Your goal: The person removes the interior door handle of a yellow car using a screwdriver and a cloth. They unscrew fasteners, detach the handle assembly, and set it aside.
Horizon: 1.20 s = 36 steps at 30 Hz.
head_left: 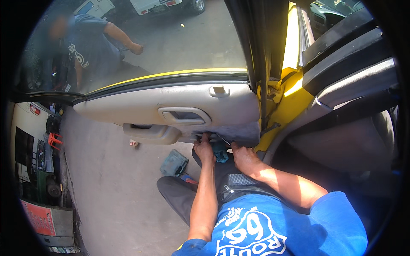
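Observation:
The beige inner panel of a yellow car door (136,102) faces me, with a recessed door handle (185,116) and an armrest (151,134). At the panel's lower edge my left hand (204,149) is closed, fingertips pressed to a small part they mostly cover. Just to its right, my right hand (247,160) grips a thin metal-shafted screwdriver (224,140), its shaft slanting up-left to the panel beside my left fingers. The screwdriver's handle is hidden in my fist. A teal cloth-like item (220,152) lies between my hands, near my lap.
On the floor left of my knee lies a teal tool case (174,163). A small round container (134,144) stands under the armrest. Car seat (341,145) and yellow door frame (279,111) are at my right. The window glass (171,47) shows a blue-shirted person.

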Available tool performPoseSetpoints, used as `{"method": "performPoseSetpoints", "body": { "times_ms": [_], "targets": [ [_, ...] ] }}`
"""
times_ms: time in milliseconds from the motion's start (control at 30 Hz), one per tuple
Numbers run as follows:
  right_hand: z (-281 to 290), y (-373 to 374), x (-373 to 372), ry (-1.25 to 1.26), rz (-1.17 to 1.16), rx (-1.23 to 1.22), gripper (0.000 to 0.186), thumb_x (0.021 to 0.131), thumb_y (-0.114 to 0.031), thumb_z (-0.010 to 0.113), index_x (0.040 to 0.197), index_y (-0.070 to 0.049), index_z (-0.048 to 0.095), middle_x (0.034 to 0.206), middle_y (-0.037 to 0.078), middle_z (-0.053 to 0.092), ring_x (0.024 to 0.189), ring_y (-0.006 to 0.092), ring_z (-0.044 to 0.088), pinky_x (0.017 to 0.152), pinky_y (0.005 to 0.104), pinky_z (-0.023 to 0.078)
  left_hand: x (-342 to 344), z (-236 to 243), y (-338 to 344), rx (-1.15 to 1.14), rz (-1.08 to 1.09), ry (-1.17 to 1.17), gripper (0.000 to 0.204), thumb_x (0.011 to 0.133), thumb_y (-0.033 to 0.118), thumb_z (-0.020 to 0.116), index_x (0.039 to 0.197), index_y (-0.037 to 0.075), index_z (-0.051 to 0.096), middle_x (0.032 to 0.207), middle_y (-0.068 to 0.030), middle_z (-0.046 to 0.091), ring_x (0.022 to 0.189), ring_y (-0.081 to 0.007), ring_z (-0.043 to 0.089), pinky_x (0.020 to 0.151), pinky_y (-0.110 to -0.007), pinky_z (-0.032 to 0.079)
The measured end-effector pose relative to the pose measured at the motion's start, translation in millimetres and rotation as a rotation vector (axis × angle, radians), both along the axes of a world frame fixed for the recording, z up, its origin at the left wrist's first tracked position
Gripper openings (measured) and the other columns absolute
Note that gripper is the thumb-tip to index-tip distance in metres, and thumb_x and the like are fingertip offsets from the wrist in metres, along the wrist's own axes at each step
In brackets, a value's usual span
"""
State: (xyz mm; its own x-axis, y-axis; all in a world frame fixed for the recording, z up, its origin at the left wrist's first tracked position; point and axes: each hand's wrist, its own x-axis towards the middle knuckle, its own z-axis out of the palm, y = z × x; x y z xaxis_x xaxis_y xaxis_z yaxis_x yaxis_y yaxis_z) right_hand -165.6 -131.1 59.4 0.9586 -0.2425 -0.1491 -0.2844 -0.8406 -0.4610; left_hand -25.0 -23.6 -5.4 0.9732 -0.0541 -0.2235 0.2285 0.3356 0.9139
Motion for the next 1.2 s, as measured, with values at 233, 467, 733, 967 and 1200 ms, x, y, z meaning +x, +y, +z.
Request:
{"method": "performPoseSetpoints", "body": {
  "times_ms": [233,467,733,967,1200],
  "targets": [
    [8.7,-2.9,8.2,-0.001,-0.016,0.034,0.037,0.092,0.000,0.053,0.128,0.007,0.057,0.091,0.033,0.073,0.090,0.0497,0.074,0.083,0.0562,0.059,4.9,-1.1,-0.1,0.004,0.053,0.010,0.035,0.087,0.009,0.073,0.116,-0.009,0.066,0.109,-0.0136,0.072,0.095,-0.0241,0.068,0.086,-0.035,0.054],
    [60.0,-48.1,42.2,0.242,0.269,0.033,0.039,0.108,-0.024,0.050,0.117,0.008,0.069,0.112,0.031,0.073,0.109,0.0477,0.071,0.096,0.0532,0.055,13.3,-0.6,-3.8,-0.012,0.072,0.034,0.031,0.083,0.008,0.071,0.107,-0.010,0.066,0.099,-0.0152,0.069,0.086,-0.0263,0.067,0.077,-0.040,0.056],
    [62.3,-50.5,59.8,0.401,0.198,0.165,0.043,0.107,-0.031,0.055,0.117,0.008,0.071,0.119,0.030,0.072,0.113,0.0462,0.070,0.098,0.0506,0.054,6.0,-3.7,-10.9,-0.049,0.111,-0.082,0.027,0.084,0.007,0.070,0.106,-0.009,0.066,0.100,-0.0130,0.069,0.089,-0.0254,0.066,0.081,-0.039,0.055],
    [40.7,-28.0,22.9,0.112,0.106,0.072,0.033,0.106,-0.024,0.057,0.117,0.005,0.070,0.111,0.027,0.074,0.108,0.0451,0.072,0.094,0.0528,0.056,5.6,6.3,-1.0,0.181,0.061,-0.058,0.034,0.086,0.009,0.072,0.115,-0.009,0.069,0.108,-0.0114,0.073,0.096,-0.0210,0.066,0.087,-0.035,0.052],
    [60.3,-39.9,41.7,0.110,0.297,-0.071,0.030,0.095,-0.008,0.054,0.111,0.004,0.077,0.113,0.027,0.075,0.108,0.0411,0.074,0.093,0.0482,0.060,10.0,6.5,-8.1,-0.006,0.071,0.025,0.031,0.086,0.009,0.072,0.109,-0.012,0.069,0.108,-0.0120,0.073,0.093,-0.0226,0.068,0.085,-0.037,0.053]
  ]
}}
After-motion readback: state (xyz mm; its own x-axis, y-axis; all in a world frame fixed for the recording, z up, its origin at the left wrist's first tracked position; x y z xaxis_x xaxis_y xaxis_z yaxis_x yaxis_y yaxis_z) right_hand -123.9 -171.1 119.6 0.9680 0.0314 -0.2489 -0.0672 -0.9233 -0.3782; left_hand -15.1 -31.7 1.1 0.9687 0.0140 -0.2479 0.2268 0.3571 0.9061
